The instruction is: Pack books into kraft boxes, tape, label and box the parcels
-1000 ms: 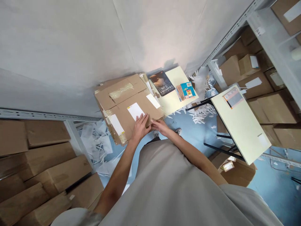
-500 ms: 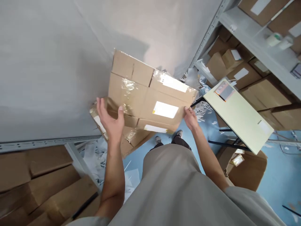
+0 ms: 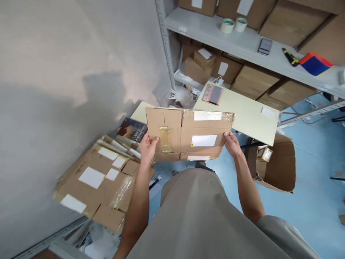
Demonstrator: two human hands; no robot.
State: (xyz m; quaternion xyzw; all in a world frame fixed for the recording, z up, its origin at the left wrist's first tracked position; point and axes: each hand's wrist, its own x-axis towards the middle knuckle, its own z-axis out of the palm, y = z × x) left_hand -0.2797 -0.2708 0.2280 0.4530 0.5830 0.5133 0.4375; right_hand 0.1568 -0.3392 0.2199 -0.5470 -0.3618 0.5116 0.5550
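Matte grey wall [image 3: 45,61], blue floor [image 3: 309,169]; pale metal shelving [image 3: 250,37]. Stack of flattened cardboard [image 3: 104,194] at left: brown, creased, glossy tape strips [image 3: 123,190], white rectangular labels [image 3: 91,177]. In front of the grey shirt [image 3: 196,208], a folded cardboard sheet [image 3: 187,131]: left hand [image 3: 147,148] pinches its left edge, thumb on face; right hand [image 3: 232,144] pinches the right edge. Two squat cylindrical tape rolls [image 3: 227,26] on shelving.

Matt brown cardboard sheet [image 3: 172,142], glossy clear tape [image 3: 165,138] strips.

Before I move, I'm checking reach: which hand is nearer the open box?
Right. The right hand is left of the open box; the left hand, across the cardboard, is farther left.
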